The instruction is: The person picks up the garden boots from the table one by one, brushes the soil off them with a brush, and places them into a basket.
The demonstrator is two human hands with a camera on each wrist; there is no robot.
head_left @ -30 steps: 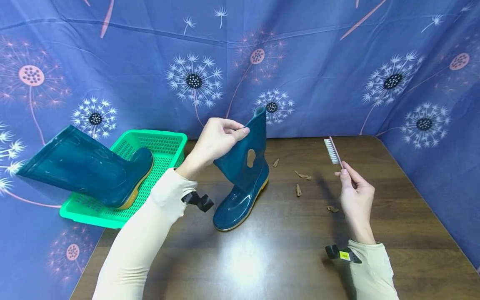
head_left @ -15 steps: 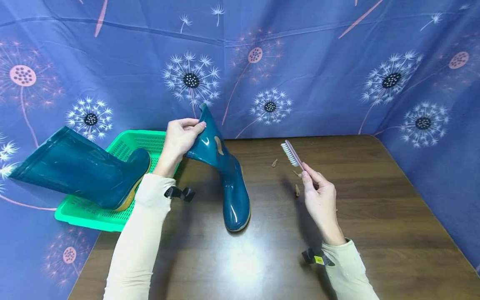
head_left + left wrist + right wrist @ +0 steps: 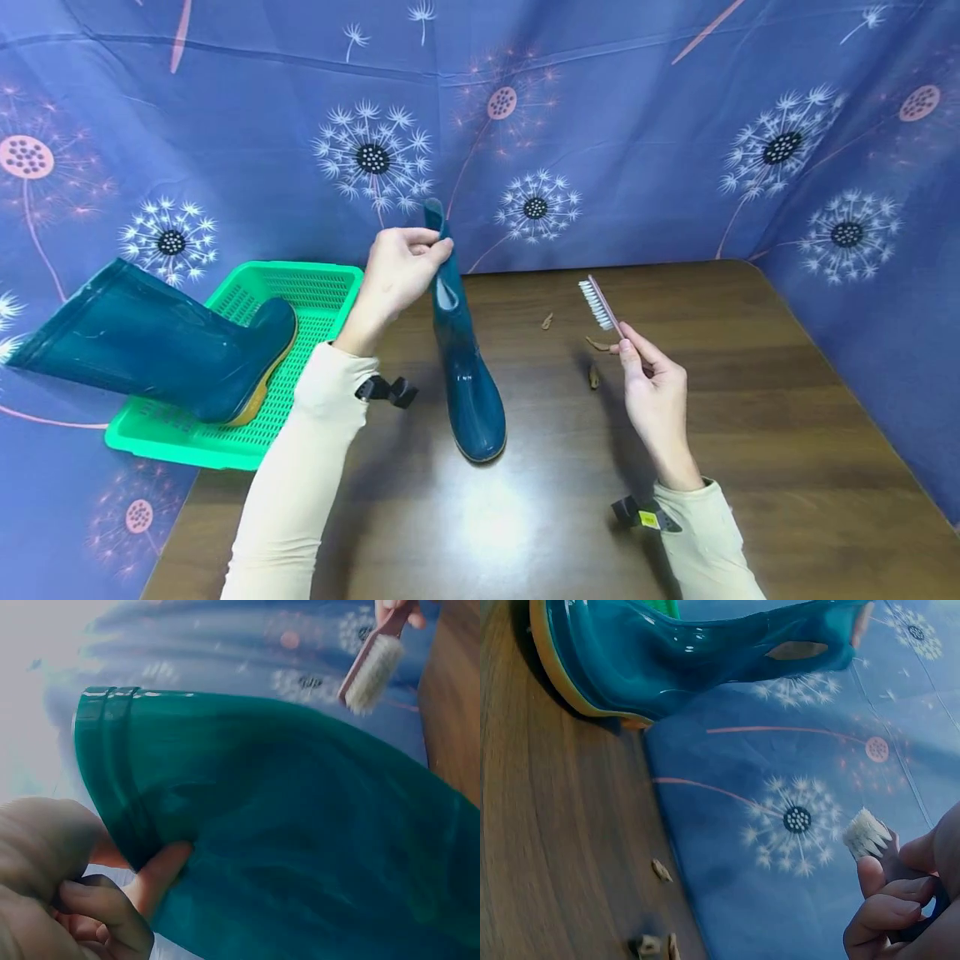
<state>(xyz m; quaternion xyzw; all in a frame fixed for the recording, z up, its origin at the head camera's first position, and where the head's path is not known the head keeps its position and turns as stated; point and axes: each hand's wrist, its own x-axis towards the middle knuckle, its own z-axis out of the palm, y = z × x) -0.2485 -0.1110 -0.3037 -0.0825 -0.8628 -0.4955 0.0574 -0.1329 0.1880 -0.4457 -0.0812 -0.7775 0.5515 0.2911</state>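
Observation:
A glossy teal rain boot (image 3: 477, 404) stands on the table with its toe towards me. My left hand (image 3: 401, 271) pinches the top edge of its shaft between thumb and fingers; the left wrist view shows the thumb on the rubber near the ribbed rim (image 3: 112, 765). A tan oval patch (image 3: 799, 650) on the shaft shows in the right wrist view. To the right of the boot, my right hand (image 3: 654, 392) holds a small brush (image 3: 597, 304) by its pinkish handle, white bristles facing left and apart from the boot.
On the left a second teal boot (image 3: 172, 350) lies tilted in a green perforated basket (image 3: 187, 454). Several dry brown bits, one a curled piece (image 3: 593, 377), lie on the wooden table (image 3: 750, 467). A blue dandelion-print cloth (image 3: 637, 125) hangs behind.
My left hand has shifted the boot leftward and turned it, so its toe swung from lower left to face me. My right hand has brought the brush left, closer to the boot.

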